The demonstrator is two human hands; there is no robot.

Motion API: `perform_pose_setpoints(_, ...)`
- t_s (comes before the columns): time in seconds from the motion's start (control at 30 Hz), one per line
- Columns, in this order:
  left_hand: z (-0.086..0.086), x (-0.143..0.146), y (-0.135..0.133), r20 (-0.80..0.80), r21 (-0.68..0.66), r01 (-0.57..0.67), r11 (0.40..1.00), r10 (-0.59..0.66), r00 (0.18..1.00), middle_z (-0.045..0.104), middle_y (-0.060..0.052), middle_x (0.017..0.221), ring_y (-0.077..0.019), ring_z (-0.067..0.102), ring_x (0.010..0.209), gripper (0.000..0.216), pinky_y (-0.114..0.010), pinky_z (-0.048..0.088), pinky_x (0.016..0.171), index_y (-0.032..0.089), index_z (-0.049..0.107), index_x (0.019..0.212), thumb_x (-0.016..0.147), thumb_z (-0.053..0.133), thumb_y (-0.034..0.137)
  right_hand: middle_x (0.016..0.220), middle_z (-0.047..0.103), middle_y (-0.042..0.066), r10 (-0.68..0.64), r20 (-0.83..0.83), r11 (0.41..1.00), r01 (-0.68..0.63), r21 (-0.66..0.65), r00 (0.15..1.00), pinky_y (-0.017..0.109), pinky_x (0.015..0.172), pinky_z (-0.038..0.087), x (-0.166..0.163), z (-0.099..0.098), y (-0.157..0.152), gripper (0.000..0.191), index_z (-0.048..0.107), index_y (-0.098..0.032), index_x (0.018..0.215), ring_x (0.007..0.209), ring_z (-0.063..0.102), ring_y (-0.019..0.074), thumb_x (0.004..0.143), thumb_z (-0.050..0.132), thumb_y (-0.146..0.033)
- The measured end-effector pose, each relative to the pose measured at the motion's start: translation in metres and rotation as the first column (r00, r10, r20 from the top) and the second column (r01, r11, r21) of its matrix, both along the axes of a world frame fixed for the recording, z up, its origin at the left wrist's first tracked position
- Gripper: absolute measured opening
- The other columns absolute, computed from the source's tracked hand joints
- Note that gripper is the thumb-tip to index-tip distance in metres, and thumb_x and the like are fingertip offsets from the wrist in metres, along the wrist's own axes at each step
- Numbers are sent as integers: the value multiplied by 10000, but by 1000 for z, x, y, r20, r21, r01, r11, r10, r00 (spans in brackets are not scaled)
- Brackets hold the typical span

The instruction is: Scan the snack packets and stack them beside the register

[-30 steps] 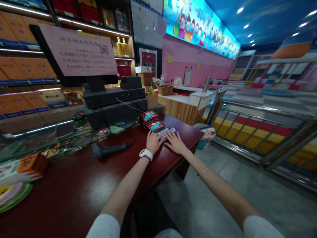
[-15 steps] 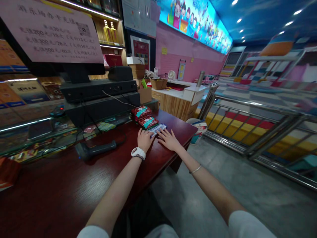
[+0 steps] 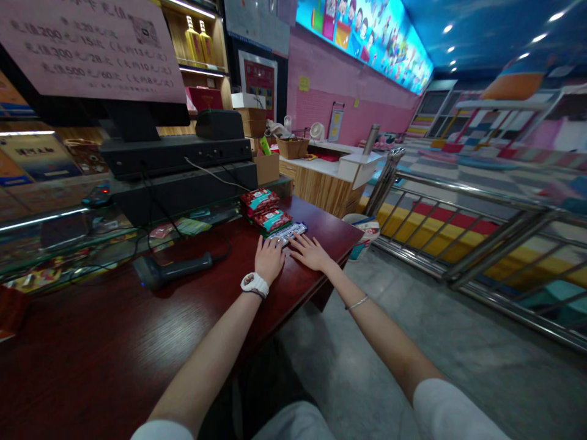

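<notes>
My left hand, with a white watch on its wrist, lies over the near edge of a blue-and-white snack packet, fingers stretched out. To its right my right hand rests flat with spread fingers, their tips at the packet's right part. The packet lies flat on the dark red desk, partly covered by the fingers. Just behind it are red snack bags with teal labels, one stack beside another. Neither hand is closed around anything.
A barcode scanner lies on the desk to the left. Behind it stand a monitor with a paper sign and a glass case. A bucket stands past the desk's right end, near a metal railing.
The view has tilted down slightly, so the background sits higher. My left hand's fingers look straighter on the packet; my right hand stays beside it.
</notes>
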State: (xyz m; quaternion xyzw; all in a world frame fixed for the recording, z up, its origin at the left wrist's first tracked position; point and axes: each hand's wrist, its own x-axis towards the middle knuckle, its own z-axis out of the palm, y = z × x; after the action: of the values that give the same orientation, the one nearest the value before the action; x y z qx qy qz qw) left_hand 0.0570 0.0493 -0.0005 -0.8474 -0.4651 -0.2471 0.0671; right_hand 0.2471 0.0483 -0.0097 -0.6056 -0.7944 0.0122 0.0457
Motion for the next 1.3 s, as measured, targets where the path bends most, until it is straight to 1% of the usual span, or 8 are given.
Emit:
perform_pose_setpoints(0.1,-2,2,-3,14,3,12,1000,-12,1000,639,-120,1269,-282,543,1200,352,-494,235,1204,171,626,1229,925,470,257,1647,157,37,-5,4,1000,5,4,1000,565,1190,198,0,-1,2,609,179,-346,1556,1496,214,268,999,253,-579)
perform_pose_setpoints(0.2,-3,2,-7,33,-4,21,1000,-21,999,641,-127,1274,-288,543,1207,367,-514,220,1205,170,617,1247,933,452,260,1643,178,30,-6,6,1000,6,14,1000,565,1187,208,0,-1,2,606,172,-363,1554,1492,228,268,996,259,-583)
perform_pose_setpoints(0.4,-4,3,-9,23,-33,-6,999,7,1000,619,-136,1333,-303,501,1286,402,-532,218,1203,152,596,1289,936,462,290,1649,115,-4,-4,4,1000,4,30,1000,570,1181,221,0,-2,1,606,159,-381,1551,1504,179,281,993,271,-587)
perform_pose_setpoints(0.63,-6,2,-8,14,-52,-18,999,19,1000,579,-137,1396,-312,469,1337,430,-543,221,1205,134,576,1322,949,441,299,1650,101,6,-16,-21,999,17,33,1000,561,1184,220,2,-4,2,626,167,-359,1555,1508,157,287,988,287,-595)
perform_pose_setpoints(0.73,-8,2,-8,10,-45,-22,999,22,1000,540,-127,1440,-316,460,1351,440,-550,229,1201,149,562,1340,941,450,295,1651,93,18,-24,-41,998,26,49,999,562,1177,236,3,-4,2,645,157,-357,1557,1507,163,286,981,317,-597)
perform_pose_setpoints(1.03,-2,4,-8,21,-11,-22,1000,23,1000,439,-118,1523,-316,388,1416,507,-556,234,1196,175,486,1422,945,442,339,1638,189,52,-44,-42,991,49,124,998,553,1173,244,-2,0,-3,649,235,-317,1549,1497,206,286,970,355,-584)
perform_pose_setpoints(1.17,3,-8,-13,-9,13,-30,999,30,1000,438,-107,1526,-313,393,1414,510,-549,239,1195,189,485,1423,933,462,329,1634,204,63,-36,-20,984,39,171,999,567,1181,211,-4,6,-8,655,257,-293,1546,1501,188,291,964,377,-568)
perform_pose_setpoints(1.3,10,-34,-17,-7,35,-75,997,76,997,419,-112,1537,-313,381,1422,506,-552,234,1199,181,499,1412,929,471,328,1634,201,64,-3,-15,974,6,227,1000,549,1192,200,-13,18,-13,657,284,-252,1542,1498,195,304,962,388,-543)
